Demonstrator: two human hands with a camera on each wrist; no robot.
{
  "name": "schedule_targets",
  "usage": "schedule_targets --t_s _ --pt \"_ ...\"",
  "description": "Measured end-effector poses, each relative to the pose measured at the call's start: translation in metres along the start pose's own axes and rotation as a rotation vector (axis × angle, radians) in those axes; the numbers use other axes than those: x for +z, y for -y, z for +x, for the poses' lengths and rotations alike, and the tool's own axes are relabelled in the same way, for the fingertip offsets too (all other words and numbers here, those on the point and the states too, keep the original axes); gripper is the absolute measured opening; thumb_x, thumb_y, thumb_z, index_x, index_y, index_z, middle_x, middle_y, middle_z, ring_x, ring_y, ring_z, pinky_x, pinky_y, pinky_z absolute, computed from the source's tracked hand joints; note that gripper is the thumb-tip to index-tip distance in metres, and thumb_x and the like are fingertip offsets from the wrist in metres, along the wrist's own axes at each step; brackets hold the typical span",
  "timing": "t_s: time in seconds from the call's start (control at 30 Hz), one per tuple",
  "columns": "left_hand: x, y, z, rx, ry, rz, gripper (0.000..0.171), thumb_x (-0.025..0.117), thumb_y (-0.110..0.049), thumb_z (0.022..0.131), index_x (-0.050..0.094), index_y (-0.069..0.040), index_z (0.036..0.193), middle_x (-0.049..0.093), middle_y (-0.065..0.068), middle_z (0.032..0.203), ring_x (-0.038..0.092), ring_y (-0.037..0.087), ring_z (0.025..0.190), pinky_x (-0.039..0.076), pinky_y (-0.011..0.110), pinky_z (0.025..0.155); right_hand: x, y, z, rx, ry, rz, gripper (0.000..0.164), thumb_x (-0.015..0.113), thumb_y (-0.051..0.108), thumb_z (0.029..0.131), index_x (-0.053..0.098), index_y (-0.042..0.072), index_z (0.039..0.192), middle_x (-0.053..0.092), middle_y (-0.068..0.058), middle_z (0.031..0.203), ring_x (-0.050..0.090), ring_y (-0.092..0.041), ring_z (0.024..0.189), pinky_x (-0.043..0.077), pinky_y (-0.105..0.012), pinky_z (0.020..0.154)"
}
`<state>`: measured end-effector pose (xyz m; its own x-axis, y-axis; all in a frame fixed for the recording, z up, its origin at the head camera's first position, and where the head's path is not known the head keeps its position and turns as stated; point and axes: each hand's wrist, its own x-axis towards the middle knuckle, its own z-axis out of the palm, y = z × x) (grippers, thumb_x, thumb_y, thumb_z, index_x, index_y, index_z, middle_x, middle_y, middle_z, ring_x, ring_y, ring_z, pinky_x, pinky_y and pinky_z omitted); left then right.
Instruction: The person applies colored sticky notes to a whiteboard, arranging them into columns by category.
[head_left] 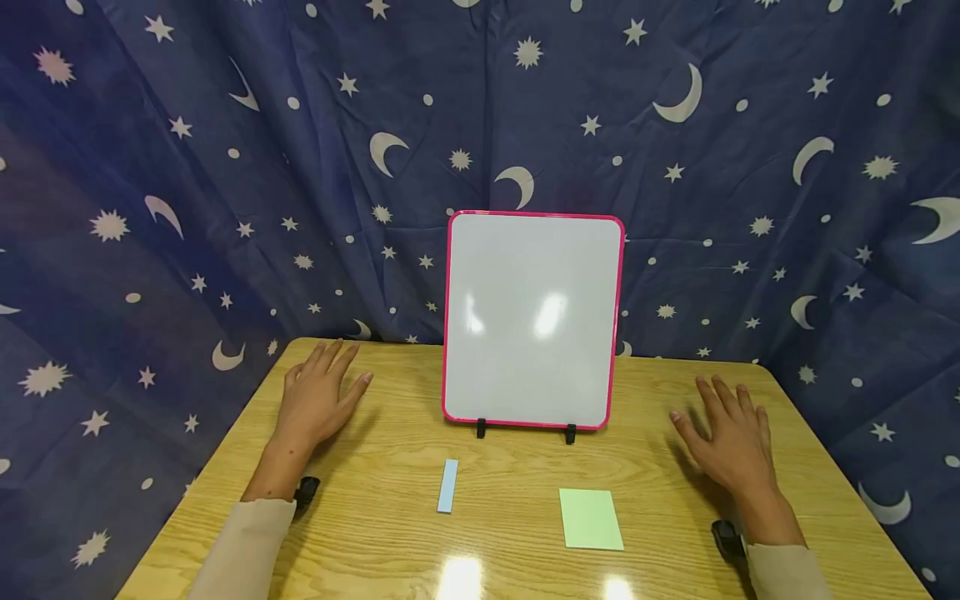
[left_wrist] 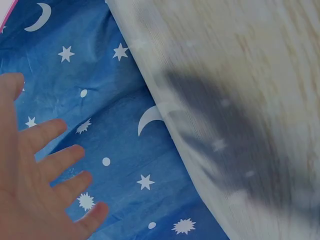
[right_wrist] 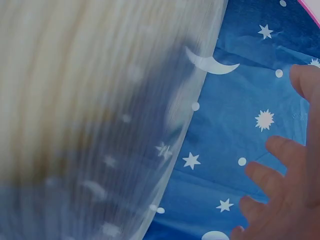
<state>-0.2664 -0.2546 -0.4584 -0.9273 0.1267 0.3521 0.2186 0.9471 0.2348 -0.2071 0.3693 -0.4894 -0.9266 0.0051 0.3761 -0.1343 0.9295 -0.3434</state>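
A navy cloth backdrop (head_left: 465, 190), printed with pale crescents, stars, sunbursts and dots, hangs in soft folds behind and along both sides of a light wood-grain table (head_left: 517, 467) — its glossy top catching two bright reflections (head_left: 459, 578) nearest the viewer.

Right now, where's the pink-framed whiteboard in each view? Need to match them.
Head: pink-framed whiteboard just right of centre, upright.
Left wrist: only a sliver with pink edge, cut off at the top-left corner.
Right wrist: only a sliver with pink edge, cut off at the top-right corner.
Shared landmark: blue star-and-moon curtain.
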Motion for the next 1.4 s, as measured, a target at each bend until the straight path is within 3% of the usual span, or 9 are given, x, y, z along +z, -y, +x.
schedule_targets --t_s 0.47,0.8,1.2,1.4 --pt "0.003 -0.003 0.000 0.063 -0.056 -0.047 0.066 0.054 -0.052 0.109 0.050 -0.010 0.159 0.047 0.022 0.160 0.037 0.046 0.151 0.030 0.071 0.115 0.003 0.002 0.001 -0.070 -0.081 0.029 0.076 0.064 0.044 0.104 0.039 0.004 0.163 0.037 -0.032 0.163 0.015 -0.053 0.158 0.000 -0.072 0.125" --pt "0.004 -0.006 0.001 0.100 -0.094 -0.077 0.061 0.059 -0.046 0.108 0.054 -0.009 0.156 0.054 0.021 0.154 0.047 0.043 0.144 0.036 0.068 0.112 0.003 0.001 0.002 -0.097 -0.103 0.038 0.072 0.068 0.040 0.102 0.046 -0.001 0.158 0.044 -0.034 0.156 0.027 -0.058 0.151 0.010 -0.076 0.122" --pt "0.007 -0.008 0.002 0.114 -0.076 -0.110 0.062 0.060 -0.047 0.107 0.054 -0.010 0.156 0.055 0.020 0.153 0.049 0.043 0.143 0.035 0.067 0.114 0.006 0.002 0.004 -0.146 -0.111 0.062 0.070 0.076 0.033 0.098 0.052 -0.004 0.152 0.049 -0.034 0.152 0.035 -0.060 0.146 0.018 -0.075 0.120" --pt "0.008 -0.010 0.003 0.123 -0.071 -0.115 0.061 0.061 -0.048 0.107 0.056 -0.010 0.154 0.056 0.020 0.152 0.049 0.042 0.142 0.036 0.067 0.114 0.005 0.005 0.005 -0.165 -0.133 0.065 0.068 0.079 0.031 0.095 0.055 -0.005 0.148 0.052 -0.033 0.148 0.043 -0.062 0.138 0.029 -0.077 0.113"
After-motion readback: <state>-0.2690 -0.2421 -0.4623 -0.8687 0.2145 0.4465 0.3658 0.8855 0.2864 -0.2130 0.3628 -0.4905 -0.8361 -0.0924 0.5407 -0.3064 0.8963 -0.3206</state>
